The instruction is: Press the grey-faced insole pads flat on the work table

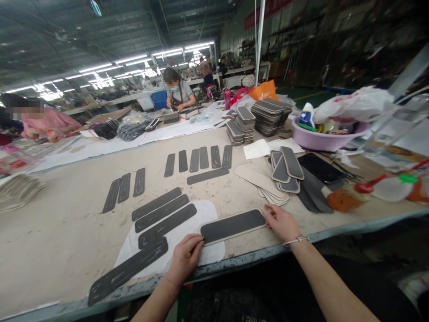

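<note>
A long dark panel with a beige border (233,226) lies in front of me, partly over a white sheet (209,214). At its left end, my left hand (187,255) is closed, thumb and fingers pinching the edge. The opposite end is pinched by my right hand (280,221), which has a bracelet at the wrist. Left of the panel, several long dark strips (167,226) with shiny streaks lie at a slant. Just beyond my right hand are a fan of beige pieces (259,179) and a loose pile of bordered dark panels (290,163).
Farther back stand short dark strips (200,159) and stacks of finished panels (271,117). On the right are a purple basin (321,139) of bottles and bags, a black phone (321,167) and an orange-brown glue container (346,200). Co-workers sit across the table.
</note>
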`<state>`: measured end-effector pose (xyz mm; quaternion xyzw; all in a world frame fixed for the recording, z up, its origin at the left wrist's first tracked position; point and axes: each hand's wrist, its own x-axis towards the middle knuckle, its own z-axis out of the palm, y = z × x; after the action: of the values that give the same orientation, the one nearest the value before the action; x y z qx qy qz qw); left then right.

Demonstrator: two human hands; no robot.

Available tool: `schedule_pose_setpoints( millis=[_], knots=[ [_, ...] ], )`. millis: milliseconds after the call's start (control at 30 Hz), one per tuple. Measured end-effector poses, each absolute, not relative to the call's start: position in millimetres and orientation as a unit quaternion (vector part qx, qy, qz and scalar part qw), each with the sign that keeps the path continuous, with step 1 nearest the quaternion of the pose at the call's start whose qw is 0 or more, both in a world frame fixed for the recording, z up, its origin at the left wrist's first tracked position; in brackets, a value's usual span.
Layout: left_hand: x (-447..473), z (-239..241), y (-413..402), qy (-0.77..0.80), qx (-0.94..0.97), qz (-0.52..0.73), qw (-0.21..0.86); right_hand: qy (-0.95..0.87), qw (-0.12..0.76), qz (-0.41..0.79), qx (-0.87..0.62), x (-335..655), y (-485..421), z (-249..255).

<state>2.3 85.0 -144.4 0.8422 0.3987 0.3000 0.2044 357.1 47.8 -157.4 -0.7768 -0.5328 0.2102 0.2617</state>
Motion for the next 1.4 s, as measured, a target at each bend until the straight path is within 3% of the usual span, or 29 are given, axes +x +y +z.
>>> schedule_pose_setpoints(
  millis=[167,533,900,1400],
  knots=[
    [4.1,-146.7,91.8,0.445,0.811,0.325,0.198,-0.556,0.267,0.179,-0.766,359.8,48.0,-157.8],
    [15.2,-150.0,118.1,0.489,0.822,0.249,0.153,-0.682,0.155,0.137,-0.701,354.2,64.8,-146.5],
    [18.5,-148.5,118.5,0.522,0.791,0.250,0.200,-0.680,0.115,0.109,-0.716,345.4,63.6,-138.8],
    [20.0,-149.1,115.1,0.522,0.789,0.268,0.179,-0.675,0.084,0.081,-0.728,341.7,67.2,-144.0]
  ],
)
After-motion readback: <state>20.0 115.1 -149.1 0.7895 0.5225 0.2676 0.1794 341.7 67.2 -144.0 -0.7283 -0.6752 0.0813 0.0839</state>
